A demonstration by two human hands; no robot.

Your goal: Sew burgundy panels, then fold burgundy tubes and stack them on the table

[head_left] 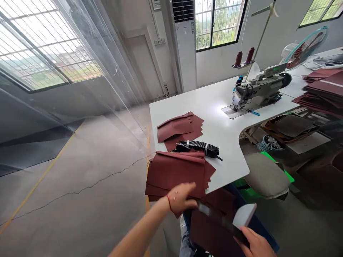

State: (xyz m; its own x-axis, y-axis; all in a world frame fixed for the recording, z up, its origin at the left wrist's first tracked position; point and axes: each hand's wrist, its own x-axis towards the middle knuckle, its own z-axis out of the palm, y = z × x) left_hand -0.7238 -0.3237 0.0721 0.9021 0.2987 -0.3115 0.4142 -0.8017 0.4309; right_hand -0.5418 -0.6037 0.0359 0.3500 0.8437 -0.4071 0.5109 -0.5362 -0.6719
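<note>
Head-worn camera, facing forward and down

From the person's head, the view looks down past the left hand [180,198] and right hand [254,244], both close at the bottom edge, to the white work table [214,117] just beyond and the sewing machine [257,91] farther off (the frame leans, and the wide lens bends the window bars [37,53]). This single view takes in the whole scene.

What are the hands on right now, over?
Left hand at maroon leather stack. Right hand gripping dark strip. Bundled black strips just beyond stack.
</note>
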